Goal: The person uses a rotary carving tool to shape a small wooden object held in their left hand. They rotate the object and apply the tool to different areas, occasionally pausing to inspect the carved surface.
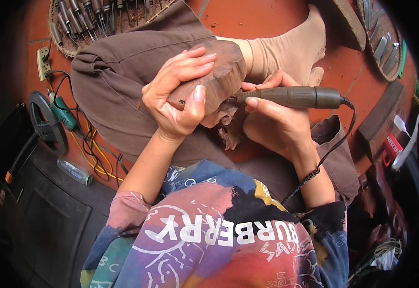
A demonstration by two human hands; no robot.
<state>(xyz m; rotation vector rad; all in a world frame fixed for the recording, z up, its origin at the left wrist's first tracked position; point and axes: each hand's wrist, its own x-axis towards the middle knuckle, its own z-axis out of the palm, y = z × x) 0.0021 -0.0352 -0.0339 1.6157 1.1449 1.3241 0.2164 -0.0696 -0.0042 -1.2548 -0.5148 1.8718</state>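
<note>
My left hand (183,91) is wrapped around a brown wood carving (224,67), thumb on the near side and fingers over its top. Its upper part is a smooth, thick block; the lower part is cut into rough, curling shapes. In my right hand (279,113) is a dark rotary carving tool (296,97), pinched near its front end like a pen. Its nose points left against the carving, and the bit itself is too small to make out. A coiled black cord (346,139) runs from the tool's back end down past my right wrist.
A round basket of wood-handled chisels (82,21) stands at the far left, another basket with blades (387,53) at the far right. Left lie a power socket (43,62), tangled cables (92,144), a black wheel (48,122) and a clear bottle (74,172). A wooden plank (380,117) lies right.
</note>
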